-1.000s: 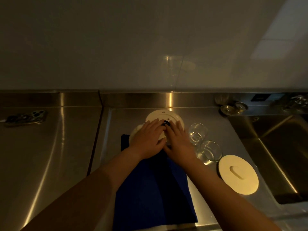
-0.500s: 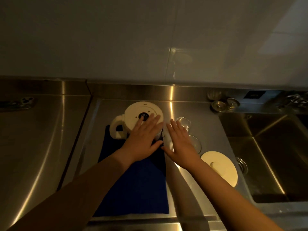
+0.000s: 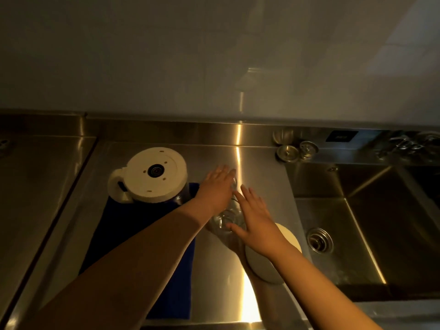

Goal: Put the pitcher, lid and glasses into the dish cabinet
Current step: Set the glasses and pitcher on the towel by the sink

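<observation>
A cream pitcher stands upside down on a blue cloth, its handle to the left. To its right, my left hand lies spread over the far clear glass, which it mostly hides. My right hand hovers open over the near clear glass, fingers apart, thumb at its rim. Neither hand grips anything. The round cream lid lies flat on the steel counter under my right wrist, largely covered by the arm.
A deep steel sink with a drain strainer lies to the right. Small metal sink plugs sit on the back ledge. The steel counter continues left past a seam. A plain wall rises behind.
Both hands left the upturned pitcher and moved right over the two glasses. The view also shifted, so the pitcher now shows uncovered at the left.
</observation>
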Tool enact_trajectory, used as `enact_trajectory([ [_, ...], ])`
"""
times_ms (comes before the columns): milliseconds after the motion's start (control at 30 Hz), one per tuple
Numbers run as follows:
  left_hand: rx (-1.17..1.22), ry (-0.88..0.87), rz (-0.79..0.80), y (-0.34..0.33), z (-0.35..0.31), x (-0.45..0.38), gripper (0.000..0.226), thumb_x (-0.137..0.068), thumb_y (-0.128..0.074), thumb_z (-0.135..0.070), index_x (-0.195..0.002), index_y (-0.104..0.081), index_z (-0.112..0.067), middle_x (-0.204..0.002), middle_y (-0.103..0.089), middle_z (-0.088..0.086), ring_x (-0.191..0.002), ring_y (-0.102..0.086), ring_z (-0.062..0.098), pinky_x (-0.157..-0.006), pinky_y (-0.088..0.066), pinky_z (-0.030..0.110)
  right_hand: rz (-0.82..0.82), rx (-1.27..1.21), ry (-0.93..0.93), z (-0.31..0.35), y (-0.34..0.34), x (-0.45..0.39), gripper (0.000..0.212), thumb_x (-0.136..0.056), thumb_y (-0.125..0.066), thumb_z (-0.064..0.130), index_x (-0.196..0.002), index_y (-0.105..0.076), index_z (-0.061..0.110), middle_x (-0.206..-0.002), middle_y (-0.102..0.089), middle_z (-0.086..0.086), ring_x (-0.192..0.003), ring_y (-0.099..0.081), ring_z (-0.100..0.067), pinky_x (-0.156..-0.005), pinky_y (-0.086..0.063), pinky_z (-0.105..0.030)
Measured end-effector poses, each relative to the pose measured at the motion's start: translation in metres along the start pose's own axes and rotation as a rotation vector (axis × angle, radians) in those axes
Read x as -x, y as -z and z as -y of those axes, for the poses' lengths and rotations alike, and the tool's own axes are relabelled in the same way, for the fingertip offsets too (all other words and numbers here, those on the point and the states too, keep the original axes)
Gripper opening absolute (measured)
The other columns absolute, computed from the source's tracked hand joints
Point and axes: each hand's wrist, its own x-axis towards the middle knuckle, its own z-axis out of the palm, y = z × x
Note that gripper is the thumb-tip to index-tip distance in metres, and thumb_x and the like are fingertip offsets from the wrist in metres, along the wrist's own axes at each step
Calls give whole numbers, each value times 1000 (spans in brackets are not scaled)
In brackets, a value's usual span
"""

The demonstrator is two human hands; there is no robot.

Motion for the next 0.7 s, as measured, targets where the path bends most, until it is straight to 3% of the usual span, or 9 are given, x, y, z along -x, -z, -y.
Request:
enact_trajectory([
  [333,110,229,116,-22,-12,-46,70,-93,-49,-28,-149,-8,-22,-158,1,6,-143,5,28,-112,-16,56,15,-85,-5,-30,12,-13,79,-87,-48,56,-149,-7,27,-158,-2,-1,-140,13,-9,-114,6,-32],
  [433,135,258,97,-24,-11,-48,68,-92,-49,-24,-149,-11,-20,-157,-5,6,-144,0,27,-112,-20,53,24,-84,-6,-35,11,-15,79,-88,-48,55,-149,-7,27,-158,-1,-1,-139,14,-8,-112,8,-31],
  [567,131,265,21,-21,-13,-47,61,-88,-56,-20,-142,-28,-18,-145,-29,7,-135,-23,27,-105,-35,47,30,-81,7,-36,11,-17,76,-90,-46,52,-149,-6,26,-158,-1,-2,-138,15,-8,-114,7,-32],
  [700,135,273,-19,-13,-13,-43,46,-89,-55,-21,-131,-40,-11,-135,-37,10,-128,-31,26,-102,-37,45,14,-88,7,-36,13,-15,70,-92,-38,55,-149,-8,26,-158,-2,-2,-139,14,-8,-113,7,-31],
])
